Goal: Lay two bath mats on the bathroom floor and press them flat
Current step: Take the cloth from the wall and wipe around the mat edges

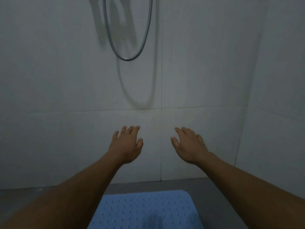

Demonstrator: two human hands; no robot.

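Above the blue bath mat point(145, 210), left hand point(126, 146) and right hand point(189, 146) hover, fingers spread, empty.

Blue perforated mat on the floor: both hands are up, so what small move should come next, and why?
Probably lower both hands onto the blue perforated rubber bath mat and press. The left hand and right hand hover open before the pale tiled wall, holding nothing, apart from the mat.
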